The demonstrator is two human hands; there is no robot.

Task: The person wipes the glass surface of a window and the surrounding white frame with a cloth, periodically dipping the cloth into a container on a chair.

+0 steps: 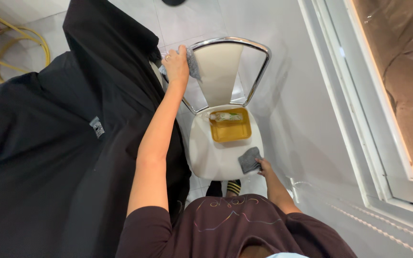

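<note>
A white chair (216, 157) with a chrome backrest frame (259, 71) stands below me. My left hand (175, 64) presses a grey cloth (193, 64) against the top left of the backrest. On the seat's front right edge my right hand (265, 166) holds a second grey cloth (249, 160). A yellow tray (230, 131) rests on the seat with a small bottle (225, 116) lying across its far end.
A large black cover (48, 143) drapes over something bulky on the left, touching the chair. A gold wire stand (5, 43) sits at top left. A window frame (359, 143) runs along the right wall. My foot in a striped sandal (233, 187) shows under the seat.
</note>
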